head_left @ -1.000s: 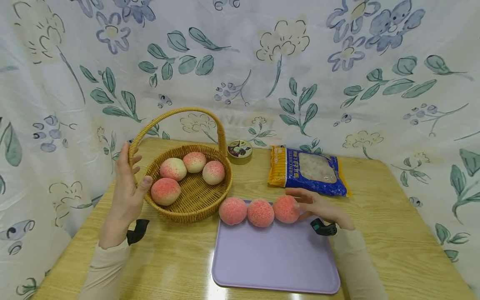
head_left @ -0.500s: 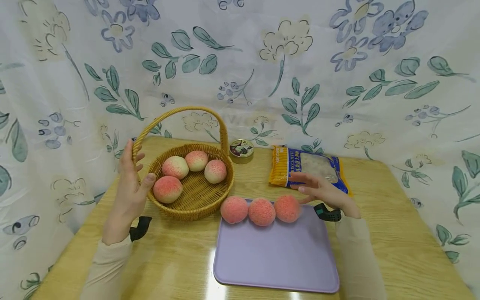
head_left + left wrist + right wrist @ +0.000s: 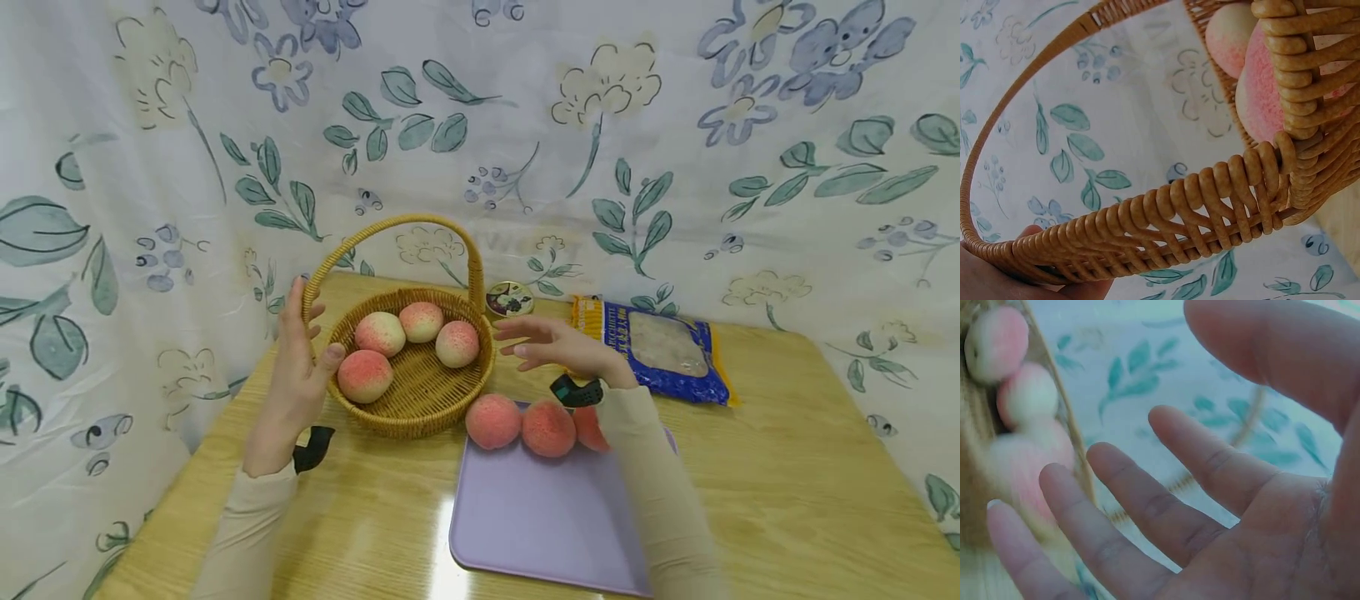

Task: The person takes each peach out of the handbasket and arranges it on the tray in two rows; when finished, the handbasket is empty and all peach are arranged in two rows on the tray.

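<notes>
Hanging behind the wooden table point(image 3: 787, 483), floral cloth point(image 3: 525, 125) backs a left hand point(image 3: 296, 383) holding a basket handle point(image 3: 1147, 207), right hand point(image 3: 566, 347) spread.

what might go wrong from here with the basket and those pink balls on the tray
The right sleeve partly covers the rightmost pink ball in the head view, so lowering that arm might brush it.
The three pink balls sit in a row at the far edge of the tray; a nudge could roll one off.
The left hand is at the handle; a tug might tilt the basket and shift the balls inside.
</notes>
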Demonstrator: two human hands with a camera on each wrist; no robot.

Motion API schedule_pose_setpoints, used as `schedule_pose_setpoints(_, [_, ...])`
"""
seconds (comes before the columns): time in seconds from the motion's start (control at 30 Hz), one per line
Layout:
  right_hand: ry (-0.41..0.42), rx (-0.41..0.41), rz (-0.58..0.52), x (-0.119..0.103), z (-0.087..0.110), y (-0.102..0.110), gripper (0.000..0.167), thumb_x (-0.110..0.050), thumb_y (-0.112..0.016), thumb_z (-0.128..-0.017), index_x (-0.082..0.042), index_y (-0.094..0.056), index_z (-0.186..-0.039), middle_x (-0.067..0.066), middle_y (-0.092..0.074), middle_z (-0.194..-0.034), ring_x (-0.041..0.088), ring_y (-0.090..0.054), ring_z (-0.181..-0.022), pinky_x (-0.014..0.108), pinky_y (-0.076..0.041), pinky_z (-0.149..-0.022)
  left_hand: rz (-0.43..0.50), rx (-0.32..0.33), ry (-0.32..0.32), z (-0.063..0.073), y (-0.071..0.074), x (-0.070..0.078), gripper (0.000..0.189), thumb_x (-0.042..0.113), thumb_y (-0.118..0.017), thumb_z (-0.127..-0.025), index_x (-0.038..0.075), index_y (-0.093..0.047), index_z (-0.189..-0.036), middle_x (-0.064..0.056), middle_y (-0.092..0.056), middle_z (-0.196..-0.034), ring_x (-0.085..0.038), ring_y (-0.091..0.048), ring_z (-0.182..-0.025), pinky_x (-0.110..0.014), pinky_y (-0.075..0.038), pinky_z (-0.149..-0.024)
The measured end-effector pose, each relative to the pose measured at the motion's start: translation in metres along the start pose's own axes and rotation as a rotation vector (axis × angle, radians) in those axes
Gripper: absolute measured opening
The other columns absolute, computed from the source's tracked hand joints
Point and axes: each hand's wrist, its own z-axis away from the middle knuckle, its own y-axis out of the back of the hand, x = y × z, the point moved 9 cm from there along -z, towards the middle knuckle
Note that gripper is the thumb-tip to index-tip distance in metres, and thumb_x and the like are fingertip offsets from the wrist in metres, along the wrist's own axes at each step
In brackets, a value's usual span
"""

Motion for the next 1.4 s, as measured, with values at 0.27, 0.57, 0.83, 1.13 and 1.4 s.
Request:
schedule_pose_setpoints(0.27, [-0.049,-0.102,-0.027,-0.014,-0.08,-0.042,0.049,-0.019,-0.051,-0.1,-0.012,-0.039,-0.148,0.013,-0.041,-0.151,0.03,-0.051,-0.124,0.049,-0.047,-0.099,-0.011,0.003,-0.026,-0.002,-0.001,0.003,0.088,0.059,-0.04,-0.097,0.007,0.0,-0.155,-0.019,-0.009,-0.158,-0.048,-0.029,-0.134,-0.066,-0.027,-0.099])
schedule_pose_setpoints(0.57, [-0.031,-0.178,-0.11,-0.014,-0.142,-0.08,0.049,-0.013,-0.048,-0.101,-0.005,-0.036,-0.148,0.019,-0.035,-0.153,0.038,-0.035,-0.141,0.055,-0.037,-0.108,0.006,0.019,0.007,0.001,0.003,0.0,0.087,0.058,-0.043,-0.097,0.008,-0.002,-0.156,-0.015,-0.008,-0.16,-0.047,-0.03,-0.135,-0.066,-0.028,-0.101])
schedule_pose_setpoints(0.83, [-0.13,-0.235,-0.031,0.006,-0.172,-0.109,0.048,-0.019,-0.048,-0.102,-0.01,-0.038,-0.149,0.006,-0.036,-0.155,0.025,-0.039,-0.14,0.046,-0.041,-0.108,0.003,0.004,-0.001,0.0,0.0,0.001,0.091,0.063,-0.04,-0.095,0.007,0.0,-0.155,-0.015,-0.006,-0.161,-0.047,-0.029,-0.135,-0.068,-0.028,-0.101])
schedule_pose_setpoints(1.13, [-0.135,-0.308,0.234,0.009,-0.177,-0.128,0.055,-0.025,-0.058,-0.098,-0.019,-0.039,-0.149,0.002,-0.037,-0.154,0.018,-0.042,-0.134,0.029,-0.046,-0.094,0.013,0.022,0.005,-0.003,0.0,0.003,0.093,0.065,-0.039,-0.094,0.006,-0.001,-0.155,-0.017,-0.008,-0.159,-0.045,-0.029,-0.135,-0.068,-0.027,-0.102])
schedule_pose_setpoints(1.4, [-0.132,-0.373,0.378,0.014,-0.181,-0.147,0.057,-0.025,-0.072,-0.087,-0.017,-0.05,-0.139,0.001,-0.047,-0.143,0.009,-0.047,-0.121,0.023,-0.042,-0.095,0.01,0.017,0.025,-0.001,-0.003,-0.001,0.092,0.064,-0.04,-0.095,0.008,0.0,-0.155,-0.019,-0.012,-0.156,-0.047,-0.029,-0.135,-0.068,-0.027,-0.103])
